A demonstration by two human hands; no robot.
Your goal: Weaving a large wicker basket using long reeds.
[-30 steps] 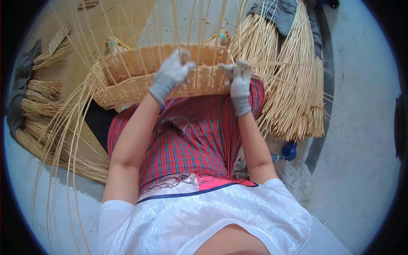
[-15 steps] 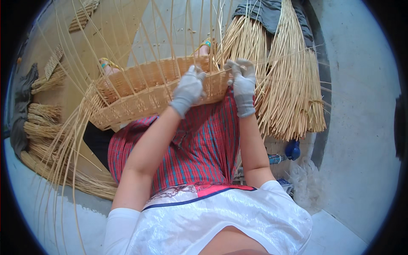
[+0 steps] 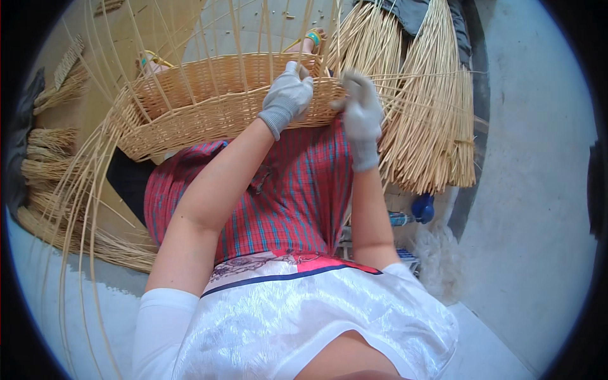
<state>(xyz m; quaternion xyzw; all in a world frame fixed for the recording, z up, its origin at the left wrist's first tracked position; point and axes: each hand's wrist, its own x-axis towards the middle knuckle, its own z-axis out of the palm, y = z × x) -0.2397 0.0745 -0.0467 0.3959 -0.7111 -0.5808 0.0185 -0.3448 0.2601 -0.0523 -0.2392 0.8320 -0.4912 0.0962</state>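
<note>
A long, partly woven wicker basket (image 3: 209,114) rests across my lap, with tall upright cane stakes (image 3: 237,44) rising from its walls. My left hand (image 3: 288,98), in a pale grey knit glove, is closed on the basket's near wall at a stake, thumb up. At the basket's right end is my right hand (image 3: 363,117), gloved alike and blurred by motion. Its fingers are curled, and what they hold cannot be made out. Thin canes stretch out to the right beside it. Long loose canes (image 3: 79,196) trail from the basket's left end.
Big bundles of cane (image 3: 424,126) stand at the right, under dark cloth (image 3: 411,16). More bundles (image 3: 50,158) lie at the left. A blue bulb-shaped object (image 3: 423,208) and a clear plastic bag (image 3: 438,263) are near my right elbow. My sandalled feet (image 3: 310,43) show beyond the basket.
The whole view has shifted slightly, so the basket and bundles appear higher and more to the left. My left hand keeps its hold near the rim; my right hand's fingers have moved at the basket's end.
</note>
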